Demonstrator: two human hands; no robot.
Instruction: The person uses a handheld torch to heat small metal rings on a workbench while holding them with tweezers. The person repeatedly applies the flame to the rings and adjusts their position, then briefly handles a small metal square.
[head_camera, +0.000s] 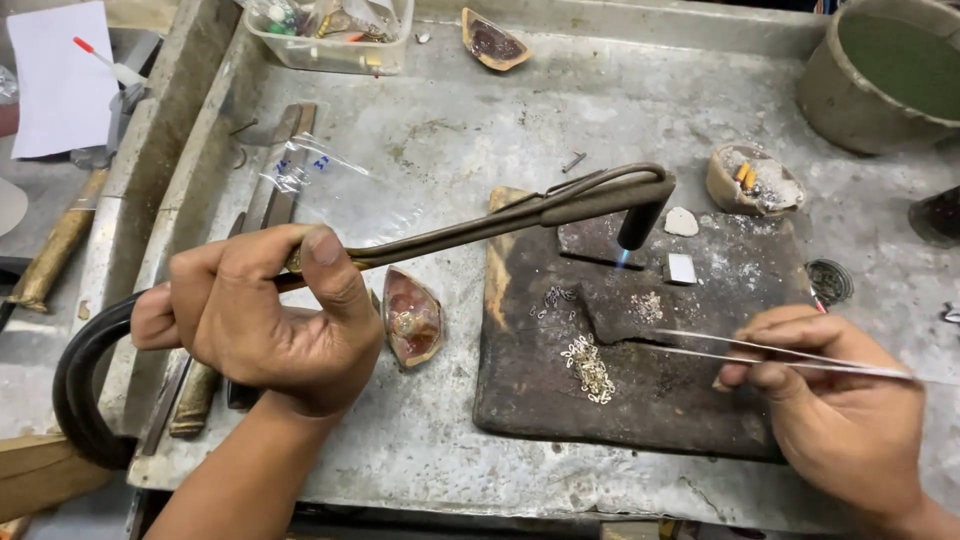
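My left hand (265, 315) grips the handle of a metal gas torch (560, 205). Its bent nozzle points down over a charred soldering board (700, 400), with a small blue flame (624, 258) at the tip. A black hose (85, 370) loops from the torch's rear. My right hand (830, 410) pinches long steel tweezers (730, 348), whose tips reach left over the board. Small piles of tiny metal links (588, 366) lie on the board near the tweezer tips. A small white square block (680, 268) sits right of the flame.
All of it sits in a grey metal tray (450, 130). A shell-shaped dish (411, 317) lies left of the board, another shell dish (493, 43) at the back. A clear plastic box (330, 35), a round clay bowl (885, 75) and a small rough dish (755, 180) stand nearby.
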